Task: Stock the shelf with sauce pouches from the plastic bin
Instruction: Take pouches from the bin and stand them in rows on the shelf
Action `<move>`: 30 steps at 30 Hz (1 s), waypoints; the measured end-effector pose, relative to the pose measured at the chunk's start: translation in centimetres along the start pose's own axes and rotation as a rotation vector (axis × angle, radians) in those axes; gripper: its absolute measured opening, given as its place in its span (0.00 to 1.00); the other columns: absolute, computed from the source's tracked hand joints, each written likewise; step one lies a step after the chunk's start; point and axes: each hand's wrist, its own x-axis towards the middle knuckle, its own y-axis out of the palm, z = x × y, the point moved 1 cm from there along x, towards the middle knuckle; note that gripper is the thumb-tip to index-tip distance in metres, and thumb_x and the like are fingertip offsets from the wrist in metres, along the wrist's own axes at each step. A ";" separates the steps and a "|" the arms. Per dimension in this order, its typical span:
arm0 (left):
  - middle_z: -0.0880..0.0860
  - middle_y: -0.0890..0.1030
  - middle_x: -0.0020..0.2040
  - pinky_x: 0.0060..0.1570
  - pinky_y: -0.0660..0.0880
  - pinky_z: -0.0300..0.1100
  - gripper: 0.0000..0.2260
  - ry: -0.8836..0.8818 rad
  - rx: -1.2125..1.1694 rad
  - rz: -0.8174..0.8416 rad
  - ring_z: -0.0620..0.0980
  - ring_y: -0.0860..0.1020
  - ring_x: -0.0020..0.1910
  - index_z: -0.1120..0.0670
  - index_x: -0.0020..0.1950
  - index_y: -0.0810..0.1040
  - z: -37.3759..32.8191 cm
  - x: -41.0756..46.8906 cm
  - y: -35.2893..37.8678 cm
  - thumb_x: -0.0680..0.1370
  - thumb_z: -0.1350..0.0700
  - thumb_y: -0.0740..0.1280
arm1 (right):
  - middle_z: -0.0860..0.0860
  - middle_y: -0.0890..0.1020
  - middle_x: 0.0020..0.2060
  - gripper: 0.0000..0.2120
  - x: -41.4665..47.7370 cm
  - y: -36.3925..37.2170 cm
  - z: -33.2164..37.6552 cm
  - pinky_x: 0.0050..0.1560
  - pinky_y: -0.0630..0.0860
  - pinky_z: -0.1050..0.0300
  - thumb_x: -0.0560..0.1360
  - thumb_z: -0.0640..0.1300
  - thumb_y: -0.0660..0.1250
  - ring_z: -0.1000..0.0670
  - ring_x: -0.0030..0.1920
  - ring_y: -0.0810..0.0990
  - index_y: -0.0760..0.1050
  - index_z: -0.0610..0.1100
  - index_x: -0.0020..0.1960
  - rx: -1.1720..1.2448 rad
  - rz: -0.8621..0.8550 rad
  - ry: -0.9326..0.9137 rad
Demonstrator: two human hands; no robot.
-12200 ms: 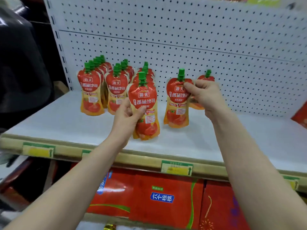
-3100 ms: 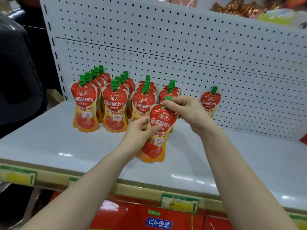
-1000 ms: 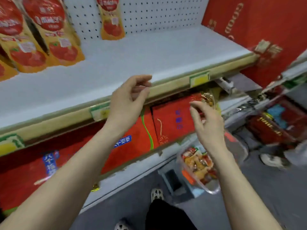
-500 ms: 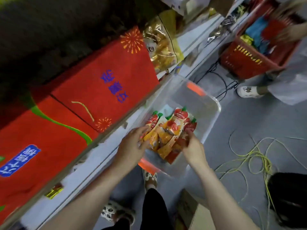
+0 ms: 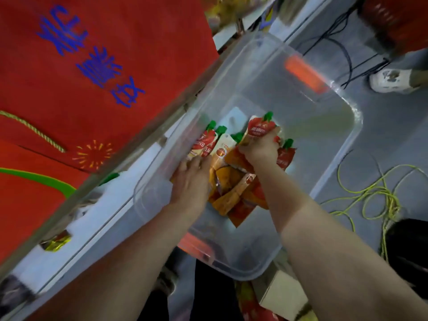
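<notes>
While your right hand [image 5: 259,152] clamps a red-and-orange, green-capped sauce pouch [image 5: 260,130] in the clear plastic bin [image 5: 355,114], lift straight up; left hand [image 5: 192,179] touches ten-o'clock pouches [image 5: 206,144], grip unclear

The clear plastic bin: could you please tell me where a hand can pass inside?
The clear plastic bin is bare between the green-capped red sauce pouches and its far orange handle, and along its right wall. Crowded mid-bin: pouches, left hand, right hand.

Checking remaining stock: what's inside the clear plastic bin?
A loose pile of red-and-orange sauce pouches with green caps. The right hand grips one; the left hand touches others. Anything beneath the hands and pile is hidden, so no count.
</notes>
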 end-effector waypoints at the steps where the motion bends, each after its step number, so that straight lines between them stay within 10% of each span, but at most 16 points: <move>1: 0.55 0.68 0.72 0.64 0.65 0.51 0.28 -0.014 0.069 -0.018 0.60 0.67 0.66 0.54 0.77 0.58 -0.5 0.2 -0.1 0.78 0.58 0.64 | 0.36 0.67 0.71 0.48 0.2 -0.4 -0.1 0.66 0.70 0.45 0.76 0.48 0.69 0.35 0.67 0.73 0.37 0.44 0.80 0.033 -0.023 -0.003; 7: 0.56 0.81 0.55 0.54 0.71 0.50 0.20 -0.094 0.277 -0.050 0.58 0.74 0.56 0.58 0.67 0.72 -1.8 1.8 0.0 0.75 0.61 0.61 | 0.44 0.79 0.63 0.38 -2.0 -4.2 -1.3 0.58 0.72 0.51 0.73 0.46 0.71 0.40 0.62 0.77 0.57 0.46 0.77 0.117 -0.158 -0.178; 10: 0.57 0.76 0.61 0.60 0.69 0.50 0.18 -0.103 0.144 -0.020 0.59 0.71 0.61 0.58 0.65 0.73 -2.5 1.4 -0.1 0.75 0.63 0.64 | 0.48 0.84 0.50 0.20 -3.3 -5.2 -2.6 0.52 0.78 0.49 0.67 0.42 0.74 0.42 0.52 0.82 0.75 0.49 0.58 0.252 -0.147 -0.285; 15: 0.58 0.72 0.57 0.37 0.71 0.48 0.24 -0.113 -0.072 -0.181 0.60 0.78 0.47 0.57 0.61 0.73 -2.6 -0.5 -2.2 0.67 0.70 0.71 | 0.52 0.84 0.47 0.21 -4.4 -5.3 -3.9 0.50 0.81 0.41 0.62 0.45 0.73 0.47 0.48 0.83 0.74 0.55 0.54 0.431 -0.096 -0.259; 20: 0.58 0.71 0.69 0.59 0.74 0.53 0.22 0.079 0.028 -0.187 0.60 0.71 0.65 0.56 0.68 0.72 -2.6 -1.2 0.2 0.74 0.60 0.68 | 0.51 0.83 0.50 0.24 -4.6 -4.7 -4.7 0.52 0.80 0.40 0.64 0.50 0.72 0.47 0.50 0.83 0.72 0.54 0.58 0.464 -0.122 -0.258; 30: 0.62 0.73 0.65 0.62 0.70 0.53 0.26 -0.090 0.055 -0.135 0.62 0.72 0.63 0.58 0.74 0.63 -3.7 4.6 3.4 0.78 0.55 0.66 | 0.50 0.83 0.49 0.17 -3.4 -4.4 -4.7 0.54 0.79 0.40 0.71 0.59 0.67 0.47 0.50 0.82 0.74 0.52 0.56 0.535 -0.119 -0.242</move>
